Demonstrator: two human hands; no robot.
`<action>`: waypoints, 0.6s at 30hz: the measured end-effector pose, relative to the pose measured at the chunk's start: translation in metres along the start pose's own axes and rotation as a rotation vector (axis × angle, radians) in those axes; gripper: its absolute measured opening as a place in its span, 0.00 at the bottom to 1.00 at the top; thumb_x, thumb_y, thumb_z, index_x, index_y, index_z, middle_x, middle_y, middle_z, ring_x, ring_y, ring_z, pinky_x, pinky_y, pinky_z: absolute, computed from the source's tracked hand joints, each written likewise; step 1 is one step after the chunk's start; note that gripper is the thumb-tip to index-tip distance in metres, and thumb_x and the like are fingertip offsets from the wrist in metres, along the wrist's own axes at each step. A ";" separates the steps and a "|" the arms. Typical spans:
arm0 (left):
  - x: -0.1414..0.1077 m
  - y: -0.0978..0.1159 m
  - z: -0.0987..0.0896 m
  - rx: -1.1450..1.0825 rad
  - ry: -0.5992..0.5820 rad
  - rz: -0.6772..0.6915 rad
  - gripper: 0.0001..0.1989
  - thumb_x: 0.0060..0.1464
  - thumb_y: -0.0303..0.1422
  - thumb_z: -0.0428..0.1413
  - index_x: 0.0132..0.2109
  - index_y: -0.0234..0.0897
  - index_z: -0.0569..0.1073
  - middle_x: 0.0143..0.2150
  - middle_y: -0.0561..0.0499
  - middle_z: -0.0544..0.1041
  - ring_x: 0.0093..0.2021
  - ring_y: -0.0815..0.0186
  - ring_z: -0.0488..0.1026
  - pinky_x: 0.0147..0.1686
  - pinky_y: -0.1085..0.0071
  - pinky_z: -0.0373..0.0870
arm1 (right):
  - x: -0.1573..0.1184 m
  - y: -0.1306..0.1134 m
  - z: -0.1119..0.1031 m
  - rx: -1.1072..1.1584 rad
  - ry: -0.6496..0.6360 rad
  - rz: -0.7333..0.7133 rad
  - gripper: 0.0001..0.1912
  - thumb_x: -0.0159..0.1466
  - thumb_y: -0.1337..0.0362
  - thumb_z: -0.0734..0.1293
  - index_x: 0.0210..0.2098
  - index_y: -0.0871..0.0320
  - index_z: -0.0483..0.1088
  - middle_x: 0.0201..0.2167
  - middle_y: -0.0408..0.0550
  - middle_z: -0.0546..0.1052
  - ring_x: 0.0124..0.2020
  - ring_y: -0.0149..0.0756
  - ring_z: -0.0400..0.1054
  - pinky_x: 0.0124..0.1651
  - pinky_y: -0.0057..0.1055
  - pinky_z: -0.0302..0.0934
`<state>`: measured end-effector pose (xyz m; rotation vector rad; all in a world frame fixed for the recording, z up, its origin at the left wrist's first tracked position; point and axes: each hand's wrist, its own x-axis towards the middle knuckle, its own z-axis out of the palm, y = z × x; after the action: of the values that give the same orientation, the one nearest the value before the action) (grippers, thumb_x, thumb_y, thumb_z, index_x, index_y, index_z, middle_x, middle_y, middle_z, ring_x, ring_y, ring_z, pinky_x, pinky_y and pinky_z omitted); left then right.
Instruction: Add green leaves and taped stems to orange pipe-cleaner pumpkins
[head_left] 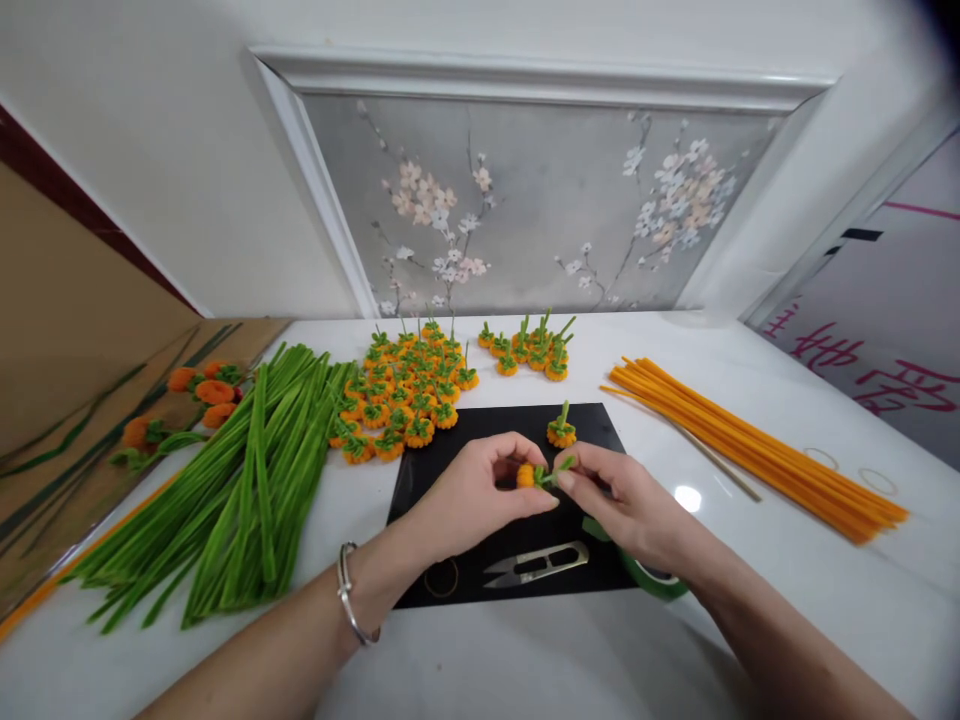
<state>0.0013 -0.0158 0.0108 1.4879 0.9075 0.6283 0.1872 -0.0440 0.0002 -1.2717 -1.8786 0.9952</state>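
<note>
My left hand [487, 485] pinches a small orange pipe-cleaner pumpkin [526, 476] between thumb and fingers, turned on its side. With thumb and forefinger, my right hand [611, 490] grips the green pipe-cleaner stem [559, 470] at its top. Both hands are above a black mat [480, 430]. Just behind them on the mat stands another finished-looking pumpkin [561, 432], its stem upright. Thread snips [540, 565] lie in front of my hands. A roll of green tape [652, 580] is partly hidden under my right hand.
Many small pumpkins [405, 390] cluster behind the mat, with a smaller group [532, 350] to their right. Green pipe cleaners [247, 490] lie at left, orange ones [750, 440] at right. Orange flowers [214, 390] rest at far left. A framed floral panel [525, 200] backs the table.
</note>
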 end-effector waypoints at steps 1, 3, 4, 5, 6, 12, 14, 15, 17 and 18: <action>-0.001 0.000 0.002 0.123 0.064 0.075 0.10 0.45 0.29 0.62 0.37 0.36 0.70 0.34 0.53 0.71 0.35 0.69 0.69 0.37 0.72 0.68 | 0.000 0.000 0.001 0.023 0.007 0.013 0.12 0.65 0.59 0.57 0.29 0.57 0.63 0.21 0.39 0.61 0.23 0.29 0.54 0.25 0.26 0.51; -0.003 0.002 0.007 0.330 0.165 0.207 0.08 0.46 0.29 0.61 0.35 0.37 0.70 0.36 0.52 0.70 0.36 0.68 0.68 0.37 0.71 0.67 | 0.001 -0.001 0.003 0.083 0.024 0.022 0.12 0.65 0.58 0.57 0.28 0.57 0.62 0.21 0.38 0.58 0.22 0.28 0.51 0.24 0.26 0.49; -0.004 0.003 0.010 0.407 0.199 0.271 0.07 0.47 0.28 0.60 0.35 0.37 0.70 0.38 0.51 0.69 0.38 0.67 0.68 0.39 0.71 0.67 | 0.001 -0.001 0.003 0.109 0.034 0.019 0.13 0.65 0.58 0.57 0.28 0.57 0.61 0.21 0.38 0.57 0.22 0.28 0.50 0.24 0.26 0.49; -0.005 0.003 0.012 0.462 0.220 0.327 0.06 0.48 0.28 0.59 0.34 0.38 0.70 0.39 0.51 0.69 0.39 0.67 0.68 0.41 0.70 0.66 | 0.002 -0.002 0.004 0.127 0.045 0.017 0.13 0.66 0.58 0.57 0.28 0.57 0.61 0.21 0.38 0.57 0.22 0.28 0.50 0.24 0.26 0.49; -0.005 0.004 0.013 0.489 0.229 0.364 0.06 0.48 0.27 0.59 0.35 0.38 0.70 0.40 0.50 0.69 0.40 0.66 0.68 0.43 0.70 0.66 | 0.001 -0.003 0.004 0.138 0.055 0.017 0.13 0.66 0.58 0.56 0.28 0.58 0.61 0.22 0.39 0.57 0.23 0.28 0.51 0.24 0.26 0.49; -0.001 0.003 0.009 -0.127 0.088 -0.018 0.17 0.52 0.44 0.56 0.43 0.38 0.66 0.40 0.49 0.70 0.40 0.65 0.71 0.38 0.68 0.71 | -0.003 -0.003 0.001 0.087 0.074 -0.025 0.11 0.67 0.60 0.56 0.33 0.58 0.64 0.24 0.41 0.63 0.25 0.30 0.55 0.27 0.26 0.51; 0.002 0.002 0.004 -0.395 -0.083 -0.231 0.19 0.57 0.48 0.47 0.42 0.37 0.66 0.36 0.48 0.71 0.34 0.66 0.73 0.32 0.70 0.72 | -0.004 -0.003 0.000 0.045 0.059 -0.050 0.10 0.67 0.62 0.56 0.32 0.57 0.64 0.26 0.41 0.66 0.26 0.30 0.57 0.28 0.26 0.53; 0.002 0.001 0.002 -0.465 -0.136 -0.289 0.19 0.57 0.48 0.47 0.41 0.36 0.66 0.35 0.48 0.71 0.31 0.68 0.73 0.30 0.72 0.71 | -0.005 -0.003 0.000 0.030 0.055 -0.064 0.10 0.67 0.63 0.56 0.32 0.57 0.65 0.27 0.42 0.68 0.27 0.30 0.58 0.29 0.26 0.54; 0.003 0.000 0.000 -0.503 -0.153 -0.310 0.16 0.56 0.44 0.52 0.38 0.34 0.67 0.33 0.50 0.72 0.29 0.71 0.73 0.30 0.75 0.70 | -0.004 -0.003 0.000 0.009 0.060 -0.075 0.10 0.67 0.64 0.56 0.33 0.57 0.65 0.27 0.42 0.69 0.27 0.30 0.59 0.31 0.26 0.55; 0.003 -0.001 0.000 -0.482 -0.127 -0.281 0.14 0.54 0.41 0.55 0.37 0.33 0.68 0.33 0.51 0.71 0.30 0.72 0.72 0.32 0.76 0.70 | -0.004 -0.002 0.000 0.000 0.068 -0.073 0.09 0.67 0.64 0.56 0.33 0.57 0.65 0.27 0.42 0.69 0.27 0.30 0.59 0.31 0.26 0.55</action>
<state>0.0024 -0.0133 0.0097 0.9382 0.7801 0.4941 0.1872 -0.0484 0.0013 -1.2129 -1.8590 0.9031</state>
